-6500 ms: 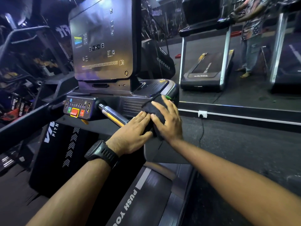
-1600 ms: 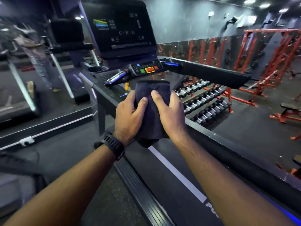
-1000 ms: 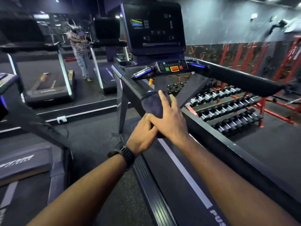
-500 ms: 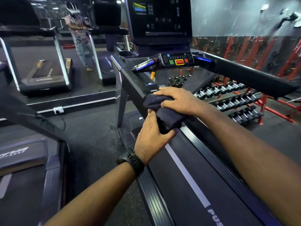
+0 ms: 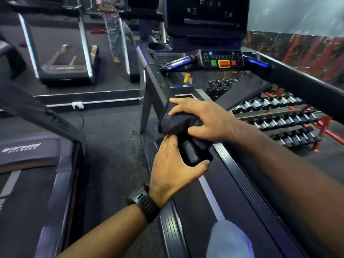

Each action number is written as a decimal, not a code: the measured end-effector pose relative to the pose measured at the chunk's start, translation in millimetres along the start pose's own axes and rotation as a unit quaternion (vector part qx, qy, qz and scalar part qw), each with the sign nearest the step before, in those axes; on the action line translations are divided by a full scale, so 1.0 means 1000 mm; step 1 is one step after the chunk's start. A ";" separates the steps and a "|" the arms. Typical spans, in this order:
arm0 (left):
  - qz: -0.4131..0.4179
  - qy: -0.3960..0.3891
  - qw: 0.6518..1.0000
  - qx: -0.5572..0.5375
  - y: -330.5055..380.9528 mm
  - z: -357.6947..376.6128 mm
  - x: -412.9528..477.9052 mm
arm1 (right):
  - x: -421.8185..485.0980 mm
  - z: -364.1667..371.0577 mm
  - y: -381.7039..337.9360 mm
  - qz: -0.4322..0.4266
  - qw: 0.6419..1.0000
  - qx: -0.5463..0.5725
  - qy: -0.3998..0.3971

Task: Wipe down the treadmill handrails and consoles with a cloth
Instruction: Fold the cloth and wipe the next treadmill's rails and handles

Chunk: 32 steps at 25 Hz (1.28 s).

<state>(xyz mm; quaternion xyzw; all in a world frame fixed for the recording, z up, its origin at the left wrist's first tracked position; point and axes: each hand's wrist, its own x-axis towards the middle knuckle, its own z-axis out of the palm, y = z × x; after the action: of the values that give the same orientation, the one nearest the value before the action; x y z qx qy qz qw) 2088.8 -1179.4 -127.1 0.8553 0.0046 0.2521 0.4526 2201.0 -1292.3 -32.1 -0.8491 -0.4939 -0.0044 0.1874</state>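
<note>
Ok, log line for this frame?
wiping rail | right hand grips cloth over rail | left hand grips rail end | console untouched

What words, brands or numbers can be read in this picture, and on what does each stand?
"VIVA", dark and partly blurred: slanted handrail of the neighbouring treadmill.
Logo on that treadmill's hood: too blurred to read.
Console screen and button panel: marks too small to read.
</note>
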 end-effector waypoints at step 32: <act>-0.451 0.272 0.839 0.136 0.109 0.092 -0.003 | 0.039 0.007 0.064 -0.226 0.972 -0.046 -0.038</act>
<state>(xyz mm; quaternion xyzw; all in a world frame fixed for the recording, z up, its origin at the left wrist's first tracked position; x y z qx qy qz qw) 2101.8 -1315.3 -86.1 0.7087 0.5468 0.2392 0.3760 2274.0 -1285.8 -51.1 -0.7226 -0.6791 -0.0368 0.1234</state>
